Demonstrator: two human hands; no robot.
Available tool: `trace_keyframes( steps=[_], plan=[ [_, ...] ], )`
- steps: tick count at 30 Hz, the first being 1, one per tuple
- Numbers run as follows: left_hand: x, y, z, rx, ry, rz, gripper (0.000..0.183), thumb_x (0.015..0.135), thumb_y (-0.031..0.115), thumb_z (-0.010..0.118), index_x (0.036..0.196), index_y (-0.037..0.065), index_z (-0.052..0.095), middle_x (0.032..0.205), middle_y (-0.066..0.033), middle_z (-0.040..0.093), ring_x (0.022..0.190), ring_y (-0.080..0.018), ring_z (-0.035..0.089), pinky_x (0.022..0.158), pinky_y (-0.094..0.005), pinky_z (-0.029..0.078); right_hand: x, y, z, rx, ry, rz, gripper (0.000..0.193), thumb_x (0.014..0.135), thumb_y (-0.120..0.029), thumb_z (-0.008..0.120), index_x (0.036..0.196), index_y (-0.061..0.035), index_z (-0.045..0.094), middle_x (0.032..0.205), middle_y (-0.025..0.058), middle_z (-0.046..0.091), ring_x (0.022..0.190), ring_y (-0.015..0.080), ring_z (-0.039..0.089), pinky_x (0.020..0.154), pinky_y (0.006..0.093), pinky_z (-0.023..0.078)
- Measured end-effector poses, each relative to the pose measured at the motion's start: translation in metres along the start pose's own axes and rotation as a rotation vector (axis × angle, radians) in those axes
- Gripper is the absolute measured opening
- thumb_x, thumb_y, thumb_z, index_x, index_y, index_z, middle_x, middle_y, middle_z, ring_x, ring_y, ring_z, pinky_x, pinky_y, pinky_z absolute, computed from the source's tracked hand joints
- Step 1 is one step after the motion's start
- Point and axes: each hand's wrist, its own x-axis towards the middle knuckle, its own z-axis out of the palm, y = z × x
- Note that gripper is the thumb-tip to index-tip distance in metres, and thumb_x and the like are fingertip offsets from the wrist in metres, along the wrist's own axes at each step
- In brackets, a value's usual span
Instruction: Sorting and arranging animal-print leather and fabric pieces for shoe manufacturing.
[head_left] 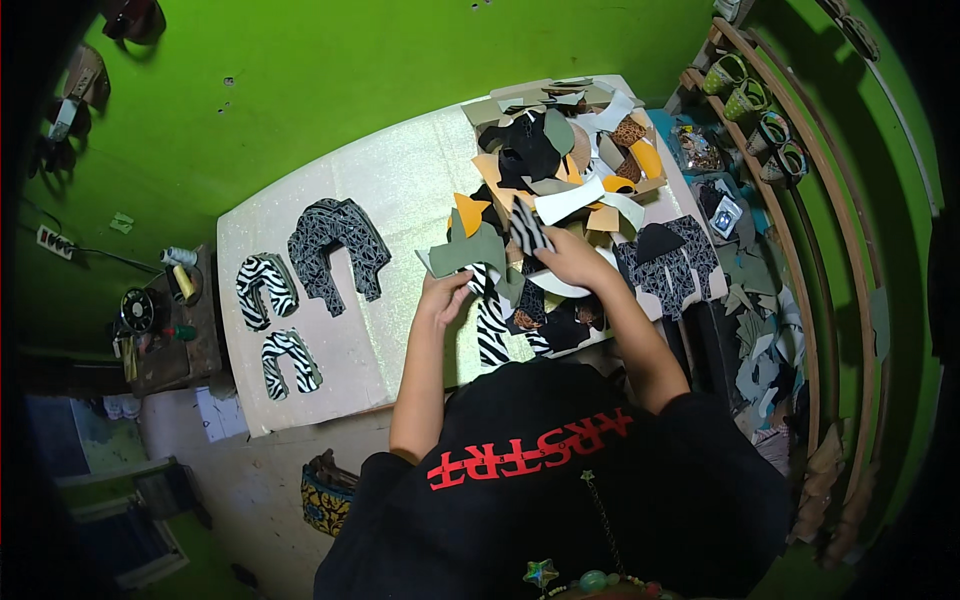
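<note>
My left hand is closed at the lower edge of an olive-grey cut piece. A zebra-print strip hangs beside its fingertips; whether they grip that strip too is unclear. My right hand pinches a smaller zebra-print piece by its lower end, tilted up over the scraps. Between and beyond the hands lies a heap of cut offcuts in black, white, tan, olive, orange and leopard print, partly in a shallow cardboard box. An orange pointed piece sticks up just past the olive one.
On the table, a stack of grey-black patterned U-shaped pieces and two zebra-print stacks lie left. More patterned pieces lie right. A wooden rack with footwear stands at right, scraps below; a small side table holds thread spools.
</note>
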Motion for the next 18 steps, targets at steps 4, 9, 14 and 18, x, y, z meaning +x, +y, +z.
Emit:
trace_keyframes(
  steps=[4, 9, 14, 18],
  plan=[
    [-0.011, 0.002, 0.002, 0.156, 0.09, 0.059, 0.037, 0.075, -0.012, 0.054, 0.109, 0.0, 0.047, 0.098, -0.0101, 0.057, 0.085, -0.0196, 0.061, 0.071, -0.0284, 0.055, 0.041, -0.025, 0.013, -0.119, 0.015, -0.047, 0.04, 0.076, -0.023, 0.059, 0.105, 0.0036, 0.054, 0.095, 0.0229, 0.06, 0.09, 0.0347, 0.058, 0.079, 0.0388, 0.044],
    [-0.027, 0.006, 0.009, 0.343, 0.19, 0.118, 0.038, 0.075, -0.007, 0.061, 0.108, 0.005, 0.046, 0.096, -0.0054, 0.057, 0.081, -0.0131, 0.06, 0.061, -0.0237, 0.054, 0.054, -0.045, 0.03, -0.149, 0.202, -0.09, 0.044, 0.073, -0.024, 0.063, 0.106, 0.0031, 0.053, 0.077, 0.0127, 0.06, 0.071, 0.0257, 0.059, 0.066, 0.0329, 0.046],
    [-0.035, 0.008, 0.013, 0.305, 0.176, 0.143, 0.036, 0.076, -0.004, 0.062, 0.108, 0.005, 0.046, 0.094, -0.0067, 0.057, 0.08, -0.0153, 0.06, 0.062, -0.0259, 0.054, 0.037, -0.028, 0.056, -0.086, -0.12, -0.089, 0.046, 0.067, -0.025, 0.069, 0.102, 0.0026, 0.057, 0.086, 0.0161, 0.063, 0.075, 0.0244, 0.061, 0.068, 0.0314, 0.047],
    [-0.029, 0.01, 0.001, 0.283, 0.187, 0.15, 0.036, 0.076, -0.005, 0.061, 0.107, 0.003, 0.046, 0.094, -0.007, 0.058, 0.079, -0.0157, 0.061, 0.063, -0.0258, 0.054, 0.027, -0.027, 0.051, 0.089, -0.041, -0.01, 0.034, 0.07, -0.018, 0.067, 0.095, 0.0043, 0.06, 0.079, 0.0152, 0.063, 0.071, 0.0186, 0.061, 0.064, 0.0278, 0.046]
  ],
)
